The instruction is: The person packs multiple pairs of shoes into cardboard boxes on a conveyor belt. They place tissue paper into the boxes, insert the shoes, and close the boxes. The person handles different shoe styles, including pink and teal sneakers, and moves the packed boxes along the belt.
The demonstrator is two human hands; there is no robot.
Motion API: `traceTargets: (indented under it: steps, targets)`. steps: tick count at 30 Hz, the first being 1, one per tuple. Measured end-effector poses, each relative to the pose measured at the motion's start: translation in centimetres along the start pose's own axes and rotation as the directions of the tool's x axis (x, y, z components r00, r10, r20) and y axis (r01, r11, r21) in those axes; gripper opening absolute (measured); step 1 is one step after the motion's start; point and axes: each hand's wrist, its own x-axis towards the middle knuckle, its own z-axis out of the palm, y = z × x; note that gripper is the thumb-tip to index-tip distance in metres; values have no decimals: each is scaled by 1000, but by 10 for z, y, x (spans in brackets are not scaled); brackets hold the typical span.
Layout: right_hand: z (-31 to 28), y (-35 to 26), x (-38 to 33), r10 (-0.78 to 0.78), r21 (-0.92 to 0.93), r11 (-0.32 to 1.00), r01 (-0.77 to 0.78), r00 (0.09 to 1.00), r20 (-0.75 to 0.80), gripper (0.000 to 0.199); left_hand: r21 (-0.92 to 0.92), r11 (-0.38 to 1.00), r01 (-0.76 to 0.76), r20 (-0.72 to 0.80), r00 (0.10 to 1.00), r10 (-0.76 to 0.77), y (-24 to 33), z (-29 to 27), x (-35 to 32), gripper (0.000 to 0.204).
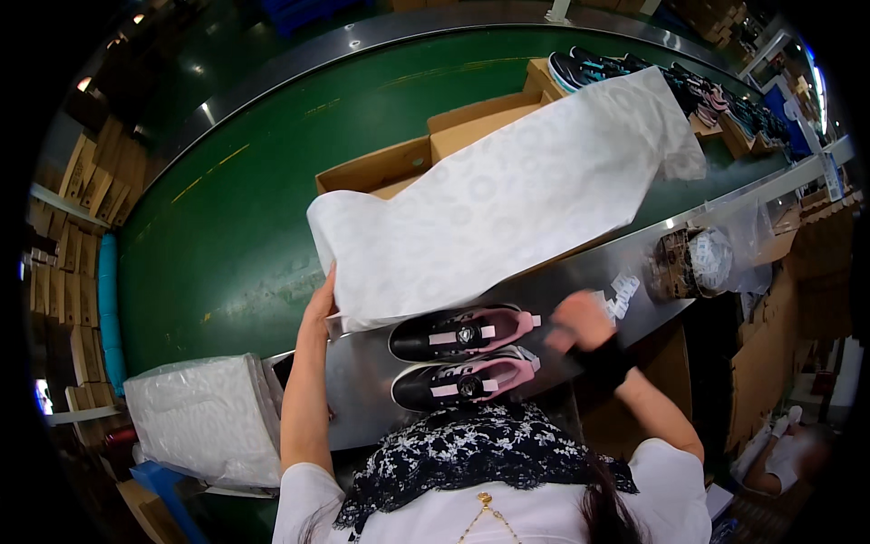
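Pinching with my left hand [319, 304] I grip the lower left corner of a large white patterned tissue paper sheet [507, 195], which spreads up and to the right over an open brown cardboard shoe box [410, 161] lying on the green conveyor belt [245, 227]. Paper hides most of the box inside, so cannot tell what is in it. My right hand [580, 322], black wristband on the wrist, sits just right of the shoes near their heels; blurred, fingers look curled, cannot tell whether it grasps anything. Pair of black and pink sneakers with white straps and round dials [464, 355] lies side by side on the shiny steel ledge [362, 390], toes to the left, directly in front of me, just below the paper edge and between my hands.

Around: stack of white tissue sheets in clear plastic wrap [207, 417] at my left, beside the ledge. Small white tags [621, 295] on the ledge right of my right hand, and beyond them a bundle in a clear plastic bag [698, 261]. Further up the belt, more open cardboard boxes holding dark sneakers [589, 65]. Flat folded cardboard blanks [95, 172] stacked far left. Another person's arm [779, 458] low at the far right.
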Motion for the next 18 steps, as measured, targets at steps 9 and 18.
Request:
traceTargets:
  steps: [9,18]
  targets:
    - [23,-105,46,-226,102,974,203,913,340,20,676,510,-532,-84,632,770,31,16,-21,26]
    - [37,-45,170,581,685,542,-487,806,114,23,855,213,-472,-50,334,941,98,-17,-83,26]
